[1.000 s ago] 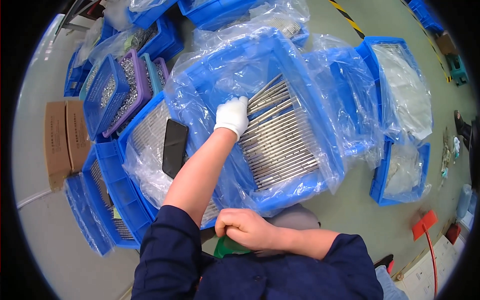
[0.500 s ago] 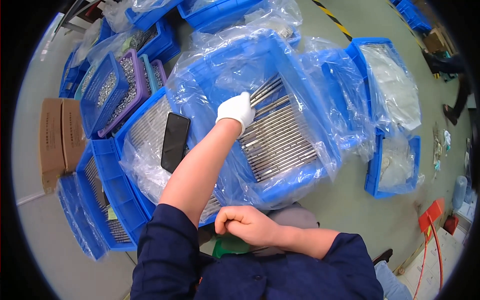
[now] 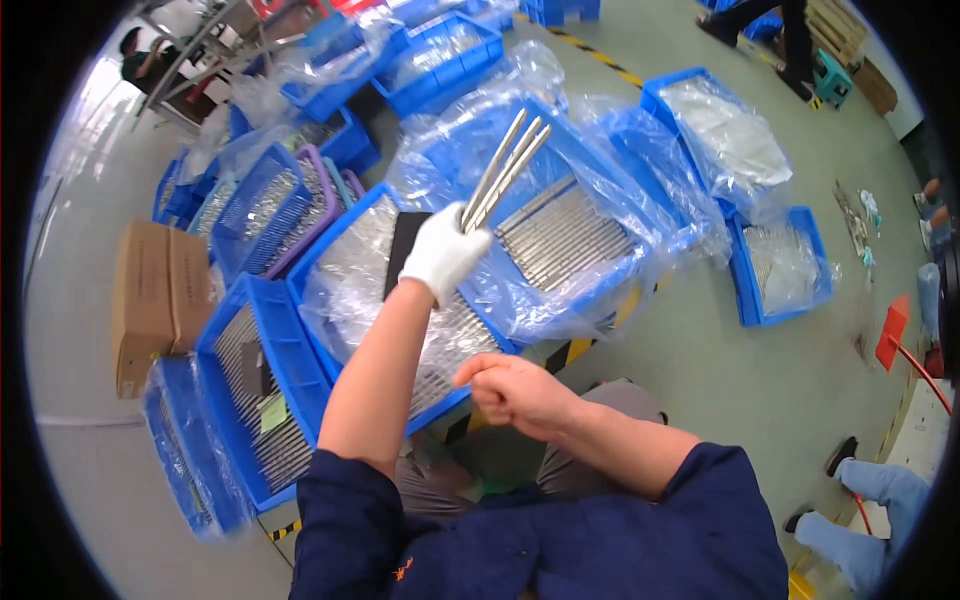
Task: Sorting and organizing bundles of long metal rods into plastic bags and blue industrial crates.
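Note:
My left hand point(image 3: 447, 255), in a white glove, is closed around a few slim metal rods point(image 3: 508, 172). They point up and away, fanned slightly apart at their far ends. Beyond that hand, a plastic-lined blue bin point(image 3: 600, 150) has a row of similar rods point(image 3: 565, 240) lying side by side. My bare right hand point(image 3: 525, 397) hovers in front of my body with its fingers loosely curled, and nothing shows in it. A black phone point(image 3: 402, 245) lies on the plastic-covered bin point(image 3: 298, 290) below my left hand, partly hidden by the glove.
At left stand more blue rod bins point(image 3: 290, 345), cardboard boxes point(image 3: 145, 300) and baskets of small metal parts point(image 3: 262, 210). Further bins point(image 3: 715, 130) sit at right. A red sign-like panel point(image 3: 893, 333) stands on the right. Other people's legs point(image 3: 870, 510) show at the edges.
My left hand has lifted the rods out of the bin and drawn them back toward me, left. My right hand has risen a little, its index finger less curled. The view has shifted.

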A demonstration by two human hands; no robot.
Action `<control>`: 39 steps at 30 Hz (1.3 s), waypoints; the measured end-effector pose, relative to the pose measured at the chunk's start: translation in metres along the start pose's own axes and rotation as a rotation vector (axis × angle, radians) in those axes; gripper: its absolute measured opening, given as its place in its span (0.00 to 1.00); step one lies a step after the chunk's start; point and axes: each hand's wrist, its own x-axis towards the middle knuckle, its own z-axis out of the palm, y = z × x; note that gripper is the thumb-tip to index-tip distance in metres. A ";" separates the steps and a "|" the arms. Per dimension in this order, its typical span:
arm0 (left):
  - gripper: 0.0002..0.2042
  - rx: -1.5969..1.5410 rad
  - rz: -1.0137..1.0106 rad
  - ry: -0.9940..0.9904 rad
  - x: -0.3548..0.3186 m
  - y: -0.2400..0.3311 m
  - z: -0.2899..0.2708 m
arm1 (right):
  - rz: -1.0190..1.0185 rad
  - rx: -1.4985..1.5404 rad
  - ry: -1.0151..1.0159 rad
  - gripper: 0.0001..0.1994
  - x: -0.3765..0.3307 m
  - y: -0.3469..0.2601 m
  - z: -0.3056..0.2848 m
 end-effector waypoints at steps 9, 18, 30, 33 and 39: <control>0.14 -0.535 -0.170 -0.550 -0.205 0.029 -0.053 | -0.506 -0.177 -0.102 0.29 -0.017 0.011 0.003; 0.19 -1.821 -0.310 -0.804 -0.272 -0.036 -0.026 | -0.536 0.060 0.147 0.05 -0.010 0.073 0.019; 0.19 -1.848 -0.314 -0.696 -0.230 -0.055 -0.017 | -0.619 -0.326 0.203 0.08 0.024 0.029 0.046; 0.17 -1.555 -0.266 -0.815 -0.233 -0.046 -0.031 | -0.427 -0.331 -0.041 0.08 0.035 0.014 0.040; 0.07 -1.002 -0.188 -0.413 -0.213 -0.065 -0.023 | -0.522 -0.605 0.502 0.15 0.041 -0.010 0.021</control>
